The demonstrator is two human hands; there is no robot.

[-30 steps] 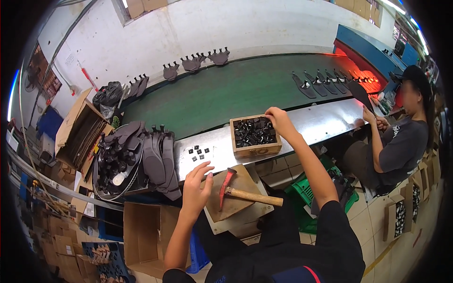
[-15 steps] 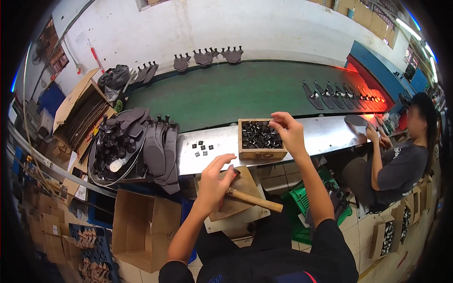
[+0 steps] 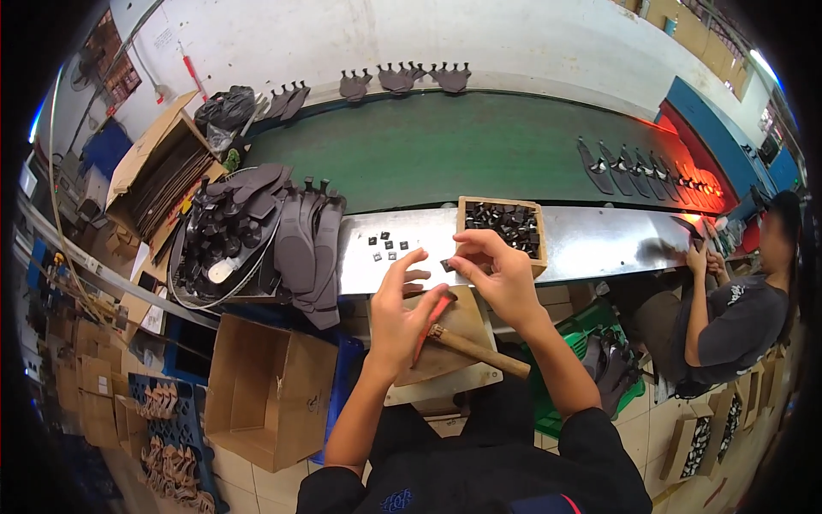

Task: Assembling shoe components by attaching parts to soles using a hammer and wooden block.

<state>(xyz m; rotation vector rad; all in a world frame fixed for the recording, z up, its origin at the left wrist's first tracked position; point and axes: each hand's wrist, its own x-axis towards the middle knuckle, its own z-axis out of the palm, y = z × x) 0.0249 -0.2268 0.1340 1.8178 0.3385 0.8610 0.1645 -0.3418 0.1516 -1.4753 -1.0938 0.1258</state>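
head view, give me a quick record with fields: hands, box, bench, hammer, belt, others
left hand: open, fingers spread, beside right hand
right hand: pinching a small dark piece
wooden box: full of small dark pieces
metal bench: few loose dark pieces
hammer: lying below the hands
green belt: dark sole parts
co-worker: seated at right
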